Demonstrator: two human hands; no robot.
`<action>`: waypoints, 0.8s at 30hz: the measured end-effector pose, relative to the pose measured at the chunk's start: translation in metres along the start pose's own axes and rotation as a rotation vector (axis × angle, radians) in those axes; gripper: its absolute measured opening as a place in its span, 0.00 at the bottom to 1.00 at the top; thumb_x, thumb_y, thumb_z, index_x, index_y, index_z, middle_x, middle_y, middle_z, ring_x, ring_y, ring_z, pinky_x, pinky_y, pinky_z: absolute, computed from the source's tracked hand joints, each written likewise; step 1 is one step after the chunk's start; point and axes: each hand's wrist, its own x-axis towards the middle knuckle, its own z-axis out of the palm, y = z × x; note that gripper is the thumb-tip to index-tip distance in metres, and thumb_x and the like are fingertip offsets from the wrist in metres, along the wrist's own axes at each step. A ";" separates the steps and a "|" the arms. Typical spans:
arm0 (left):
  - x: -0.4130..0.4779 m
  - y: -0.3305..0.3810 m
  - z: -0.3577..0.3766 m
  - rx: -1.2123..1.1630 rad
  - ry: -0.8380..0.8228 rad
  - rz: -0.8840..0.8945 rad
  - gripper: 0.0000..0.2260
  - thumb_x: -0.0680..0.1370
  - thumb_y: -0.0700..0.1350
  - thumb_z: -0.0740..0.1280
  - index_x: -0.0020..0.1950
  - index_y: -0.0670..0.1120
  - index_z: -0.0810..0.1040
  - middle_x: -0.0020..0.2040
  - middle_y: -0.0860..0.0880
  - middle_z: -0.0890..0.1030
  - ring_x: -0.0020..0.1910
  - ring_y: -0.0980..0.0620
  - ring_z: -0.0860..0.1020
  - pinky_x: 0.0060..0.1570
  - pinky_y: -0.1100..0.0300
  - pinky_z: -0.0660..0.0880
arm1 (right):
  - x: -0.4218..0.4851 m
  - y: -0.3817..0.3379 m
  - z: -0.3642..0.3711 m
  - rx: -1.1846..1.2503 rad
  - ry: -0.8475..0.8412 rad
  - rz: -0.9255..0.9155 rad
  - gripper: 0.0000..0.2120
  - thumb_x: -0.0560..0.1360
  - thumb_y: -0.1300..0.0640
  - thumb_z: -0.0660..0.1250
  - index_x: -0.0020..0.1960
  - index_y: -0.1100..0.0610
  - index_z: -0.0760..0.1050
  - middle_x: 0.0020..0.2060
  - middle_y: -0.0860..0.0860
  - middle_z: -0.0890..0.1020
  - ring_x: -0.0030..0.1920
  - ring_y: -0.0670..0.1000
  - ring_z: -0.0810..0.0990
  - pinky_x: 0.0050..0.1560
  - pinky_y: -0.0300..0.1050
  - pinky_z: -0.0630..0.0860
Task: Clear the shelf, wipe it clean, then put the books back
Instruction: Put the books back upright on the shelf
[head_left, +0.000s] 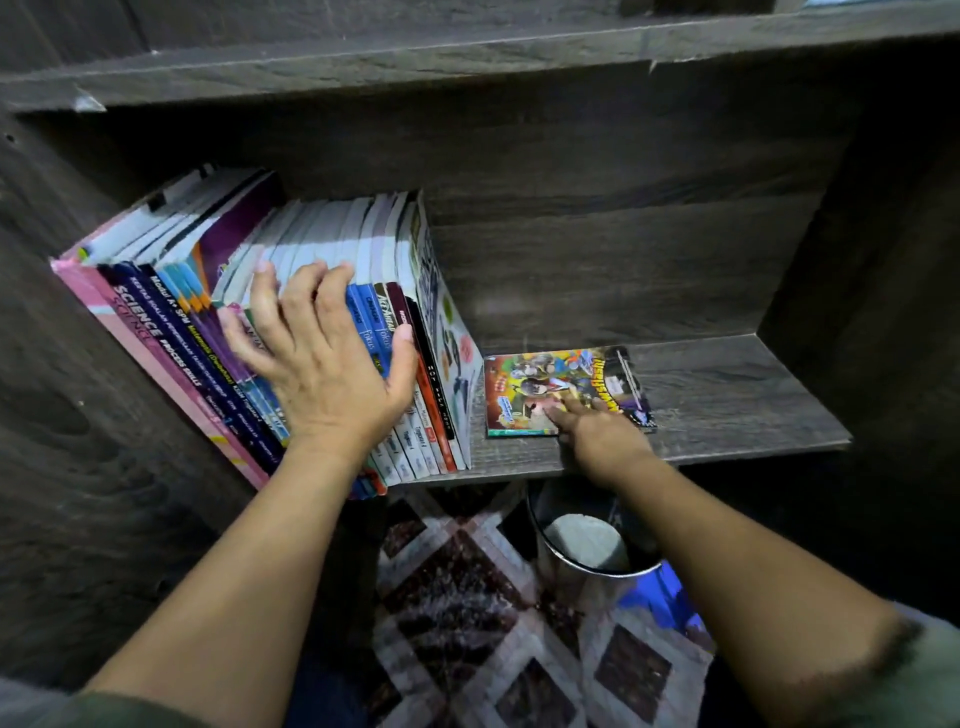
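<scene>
One comic (540, 382) under right hand (597, 436).

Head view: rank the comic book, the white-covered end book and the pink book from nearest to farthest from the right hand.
1. Comic book, flat on the shelf, under the right hand.
2. White-covered end book, right end of the upright row.
3. Pink book, far left end.
</scene>
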 end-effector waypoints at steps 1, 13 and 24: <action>0.000 0.001 -0.002 -0.006 -0.017 -0.007 0.28 0.73 0.58 0.60 0.68 0.43 0.66 0.67 0.42 0.68 0.74 0.41 0.54 0.71 0.38 0.41 | -0.001 0.006 -0.002 0.046 -0.048 -0.031 0.24 0.83 0.54 0.52 0.78 0.47 0.54 0.79 0.52 0.53 0.77 0.59 0.53 0.75 0.52 0.55; -0.052 0.130 -0.053 -0.342 -0.213 0.580 0.21 0.73 0.53 0.64 0.63 0.45 0.74 0.59 0.43 0.76 0.59 0.41 0.73 0.62 0.46 0.64 | -0.195 0.102 -0.039 0.399 0.110 0.111 0.23 0.79 0.54 0.64 0.73 0.49 0.68 0.64 0.54 0.78 0.65 0.55 0.75 0.63 0.42 0.69; -0.181 0.339 -0.042 -0.624 -0.545 1.586 0.07 0.72 0.47 0.66 0.47 0.45 0.78 0.41 0.46 0.76 0.39 0.43 0.76 0.37 0.50 0.74 | -0.378 0.198 0.190 0.529 -0.269 0.664 0.23 0.80 0.49 0.61 0.74 0.51 0.64 0.69 0.55 0.73 0.66 0.57 0.73 0.61 0.48 0.72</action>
